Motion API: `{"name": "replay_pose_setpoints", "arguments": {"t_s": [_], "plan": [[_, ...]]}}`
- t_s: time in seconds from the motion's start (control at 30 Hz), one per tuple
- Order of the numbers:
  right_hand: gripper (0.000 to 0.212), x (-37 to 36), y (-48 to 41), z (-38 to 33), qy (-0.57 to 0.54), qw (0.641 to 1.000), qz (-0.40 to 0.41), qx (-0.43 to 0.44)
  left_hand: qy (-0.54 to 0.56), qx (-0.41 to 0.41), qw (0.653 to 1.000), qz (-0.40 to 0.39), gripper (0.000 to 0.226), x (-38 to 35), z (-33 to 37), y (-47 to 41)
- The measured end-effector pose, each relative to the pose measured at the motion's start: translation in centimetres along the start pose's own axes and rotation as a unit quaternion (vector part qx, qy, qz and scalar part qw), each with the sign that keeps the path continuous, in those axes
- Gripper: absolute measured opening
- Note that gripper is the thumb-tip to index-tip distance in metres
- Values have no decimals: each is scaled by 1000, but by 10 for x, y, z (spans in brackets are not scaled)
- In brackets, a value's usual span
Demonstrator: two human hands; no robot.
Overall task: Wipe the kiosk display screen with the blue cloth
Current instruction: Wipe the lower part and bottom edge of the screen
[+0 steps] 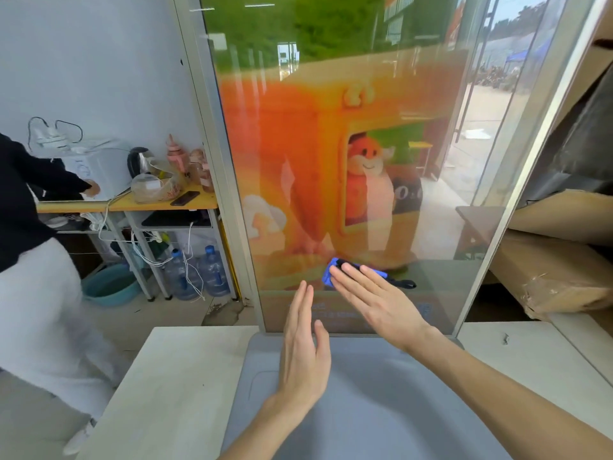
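Observation:
The tall kiosk display screen [348, 144] stands straight ahead in a silver frame, showing an orange cartoon picture. A small blue cloth [329, 273] lies flat against the lower part of the glass. My right hand [374, 300] presses the cloth to the screen with straight fingers; most of the cloth is hidden under them. My left hand [305, 343] is held flat and edge-on just in front of the screen's bottom edge, a little left of the right hand, holding nothing.
The kiosk's grey base [365, 393] spreads below my arms. A person in a black top [30, 207] stands at the left by a yellow table [126, 204] with a kettle and bottles. Water jugs [195, 273] sit under it. Cardboard boxes [557, 273] are stacked at the right.

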State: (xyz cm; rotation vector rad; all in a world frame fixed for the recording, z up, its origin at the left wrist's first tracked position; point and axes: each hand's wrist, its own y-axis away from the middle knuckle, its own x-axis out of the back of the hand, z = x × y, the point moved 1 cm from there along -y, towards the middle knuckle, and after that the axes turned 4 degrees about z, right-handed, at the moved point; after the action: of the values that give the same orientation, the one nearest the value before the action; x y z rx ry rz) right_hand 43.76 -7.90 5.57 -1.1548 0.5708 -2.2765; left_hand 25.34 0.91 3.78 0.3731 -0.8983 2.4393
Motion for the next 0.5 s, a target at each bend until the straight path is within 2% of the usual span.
{"name": "replay_pose_setpoints", "arguments": {"t_s": [0.13, 0.33, 0.5], "plan": [[66, -1, 22, 4, 5, 998, -32, 50, -20, -20, 999, -26, 59, -12, 1, 3], [64, 8, 21, 31, 17, 997, 25, -66, -32, -51, 997, -43, 61, -33, 9, 2], [68, -4, 47, 31, 3, 1000, 2, 2, -36, -72, 995, -53, 66, -47, 14, 4]]}}
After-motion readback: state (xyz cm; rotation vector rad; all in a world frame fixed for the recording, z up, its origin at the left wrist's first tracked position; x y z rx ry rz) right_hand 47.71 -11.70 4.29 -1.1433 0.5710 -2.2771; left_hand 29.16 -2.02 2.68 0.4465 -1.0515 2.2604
